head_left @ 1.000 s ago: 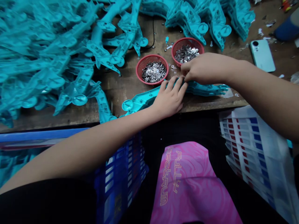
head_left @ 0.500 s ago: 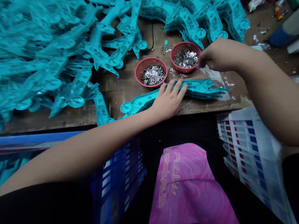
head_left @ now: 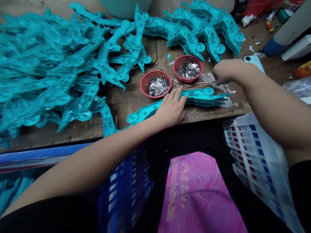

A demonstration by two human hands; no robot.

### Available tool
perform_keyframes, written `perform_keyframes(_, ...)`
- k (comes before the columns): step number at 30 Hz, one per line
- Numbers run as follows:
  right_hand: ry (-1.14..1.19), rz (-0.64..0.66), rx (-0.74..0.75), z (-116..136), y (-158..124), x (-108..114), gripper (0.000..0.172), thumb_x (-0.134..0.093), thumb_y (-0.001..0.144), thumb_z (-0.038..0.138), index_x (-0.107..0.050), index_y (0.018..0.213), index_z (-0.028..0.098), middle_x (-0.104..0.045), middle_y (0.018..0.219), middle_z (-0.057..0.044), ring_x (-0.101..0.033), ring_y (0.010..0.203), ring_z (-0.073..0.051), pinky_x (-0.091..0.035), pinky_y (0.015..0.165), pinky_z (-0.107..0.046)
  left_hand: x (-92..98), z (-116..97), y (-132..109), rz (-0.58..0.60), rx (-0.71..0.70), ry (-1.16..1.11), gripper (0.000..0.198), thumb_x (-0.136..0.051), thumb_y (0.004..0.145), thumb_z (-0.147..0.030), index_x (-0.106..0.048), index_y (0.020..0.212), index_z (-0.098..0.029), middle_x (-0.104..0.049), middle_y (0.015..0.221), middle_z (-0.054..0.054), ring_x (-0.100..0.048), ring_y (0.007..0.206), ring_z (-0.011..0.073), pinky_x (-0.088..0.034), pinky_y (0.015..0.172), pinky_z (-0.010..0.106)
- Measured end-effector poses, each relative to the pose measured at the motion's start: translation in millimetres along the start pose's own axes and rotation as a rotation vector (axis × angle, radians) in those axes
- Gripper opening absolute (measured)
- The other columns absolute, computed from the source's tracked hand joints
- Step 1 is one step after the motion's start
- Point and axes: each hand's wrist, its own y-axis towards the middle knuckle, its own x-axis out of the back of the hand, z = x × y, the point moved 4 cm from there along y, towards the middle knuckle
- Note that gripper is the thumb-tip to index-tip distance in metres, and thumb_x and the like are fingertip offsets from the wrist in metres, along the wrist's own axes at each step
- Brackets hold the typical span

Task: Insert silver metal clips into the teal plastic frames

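Note:
My left hand [head_left: 171,108] lies across a stack of curved teal plastic parts [head_left: 201,96] at the table's front edge. Its fingers reach over the top and the thumb is at the near side, gripping the stack. My right hand [head_left: 224,72] is curled above the table, right of the red baskets, its fingertips mostly hidden. A thin pale rod [head_left: 205,83] shows beside those fingers; whether they hold it I cannot tell. Small shiny metal clips fill the nearer red basket [head_left: 143,84] and the farther red basket [head_left: 175,69].
A large heap of teal parts [head_left: 43,64] covers the left side, with more stacks [head_left: 187,38] at the back. Loose clips [head_left: 230,91] lie near a phone [head_left: 257,63]. Below the edge stand a blue crate [head_left: 121,191] and a white crate [head_left: 264,155].
The view has tilted up, showing more of the table's back. My right hand has moved away from the farther basket, toward the right. My left hand stays on the teal stack.

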Motion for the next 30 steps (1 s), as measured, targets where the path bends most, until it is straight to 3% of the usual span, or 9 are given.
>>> perform_keyframes(3,-0.084,0.042,0.035,15,-23,25,0.029,-0.1,0.11,0.041,-0.093,0.104,0.014,-0.089,0.111,-0.022,-0.082,0.119,-0.04,-0.057,0.104,-0.051,-7.0,1,-2,-0.06,0.026,-0.029,0.065,-0.064,0.118,-0.021,-0.061,0.181,-0.007,-0.013,0.216,0.038,-0.015,0.207,0.0531,-0.029,0.165,0.077)
perform_keyframes(6,-0.006,0.012,0.185,50,-44,44,0.017,-0.101,0.103,0.035,-0.089,0.106,0.024,-0.084,0.098,-0.013,-0.082,0.106,-0.039,-0.059,0.098,-0.05,-11.8,-3,-5,-0.11,0.047,-0.04,0.065,-0.062,0.118,-0.019,-0.061,0.183,-0.01,-0.004,0.219,0.032,0.0,0.207,0.0501,-0.017,0.167,0.079)
perform_keyframes(8,0.012,-0.022,0.232,68,-54,51,0.013,-0.097,0.101,0.029,-0.086,0.106,0.024,-0.075,0.086,-0.01,-0.078,0.093,-0.036,-0.057,0.089,-0.049,-12.2,-6,-6,-0.116,0.042,-0.04,0.065,-0.061,0.119,-0.019,-0.06,0.184,-0.01,-0.005,0.219,0.031,0.003,0.207,0.0483,-0.013,0.167,0.079)
perform_keyframes(12,-0.037,-0.014,0.316,78,-56,47,0.014,-0.09,0.101,0.029,-0.085,0.113,0.023,-0.066,0.077,-0.005,-0.073,0.082,-0.03,-0.051,0.079,-0.044,-10.9,-8,-5,-0.084,0.02,-0.021,0.063,-0.056,0.12,-0.016,-0.062,0.182,-0.006,-0.009,0.219,0.032,0.001,0.207,0.0477,-0.009,0.169,0.076)
perform_keyframes(15,0.058,0.009,0.35,71,-49,31,0.017,-0.096,0.096,0.036,-0.087,0.107,0.027,-0.07,0.078,-0.005,-0.077,0.09,-0.033,-0.056,0.088,-0.046,-12.0,-7,-3,-0.064,-0.026,-0.015,0.064,-0.045,0.121,-0.01,-0.065,0.182,-0.009,-0.018,0.22,0.023,0.001,0.207,0.043,-0.009,0.17,0.074)
perform_keyframes(18,0.109,0.01,0.319,65,-45,15,0.019,-0.1,0.094,0.04,-0.086,0.095,0.027,-0.073,0.08,-0.008,-0.081,0.104,-0.04,-0.059,0.098,-0.052,-14.6,-5,0,-0.031,-0.061,-0.025,0.067,-0.037,0.12,-0.006,-0.068,0.18,-0.008,-0.024,0.218,0.023,-0.008,0.208,0.043,-0.017,0.169,0.075)
perform_keyframes(22,0.025,0.034,0.339,69,-48,9,0.02,-0.094,0.102,0.048,-0.092,0.103,0.028,-0.081,0.092,-0.013,-0.082,0.117,-0.044,-0.059,0.102,-0.053,-14.9,-4,3,-0.018,-0.065,-0.041,0.067,-0.041,0.117,-0.003,-0.07,0.177,-0.009,-0.026,0.217,0.027,-0.022,0.206,0.0466,-0.024,0.165,0.085)
perform_keyframes(26,-0.012,0.016,0.334,77,-53,13,0.036,-0.086,0.111,0.06,-0.098,0.121,0.028,-0.085,0.096,-0.015,-0.082,0.11,-0.042,-0.06,0.096,-0.05,-12.6,-10,4,-0.016,-0.035,-0.025,0.069,-0.039,0.117,-0.002,-0.069,0.178,-0.01,-0.029,0.215,0.03,-0.027,0.204,0.0506,-0.025,0.159,0.097)
perform_keyframes(30,-0.046,-0.014,0.272,86,-51,5,0.038,-0.083,0.115,0.061,-0.098,0.116,0.026,-0.083,0.091,-0.015,-0.084,0.108,-0.041,-0.062,0.096,-0.05,-9.6,-19,2,0.002,-0.018,-0.013,0.072,-0.041,0.113,0.001,-0.068,0.178,-0.008,-0.031,0.214,0.031,-0.029,0.204,0.0522,-0.023,0.158,0.101)
